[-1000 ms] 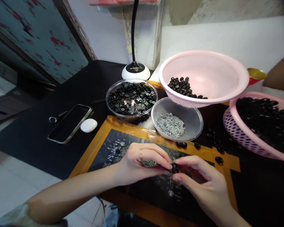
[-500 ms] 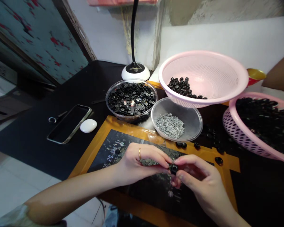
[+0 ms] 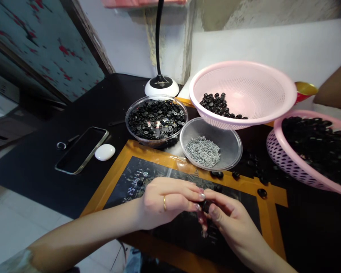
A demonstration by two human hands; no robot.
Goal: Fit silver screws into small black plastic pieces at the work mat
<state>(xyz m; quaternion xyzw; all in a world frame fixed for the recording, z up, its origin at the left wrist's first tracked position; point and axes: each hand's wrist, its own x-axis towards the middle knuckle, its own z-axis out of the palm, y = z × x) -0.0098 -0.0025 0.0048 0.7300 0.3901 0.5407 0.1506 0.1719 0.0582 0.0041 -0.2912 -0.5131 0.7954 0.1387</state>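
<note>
Both hands have drawn nearer the body since the earlier frames, and the left hand (image 3: 166, 201) now shows its ringed finger lower. Beyond the hands, far right, sits a purple-and-pink perforated plastic basket (image 3: 284, 159) of black parts; ahead, a pink mesh colander (image 3: 244, 76), a clear round bowl of black washers (image 3: 156, 119) and a clear round dish of silver screws (image 3: 211, 146). The right hand (image 3: 230, 223) meets the left, fingertips of both pinched together on a small black plastic part (image 3: 205, 206), held between them over an orange-bordered dark mat (image 3: 116, 178).

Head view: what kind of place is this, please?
Probably a home workbench for small-parts assembly: a clear bowl of black washers, a dish of small screws, pink baskets of black parts, a desk lamp.
</note>
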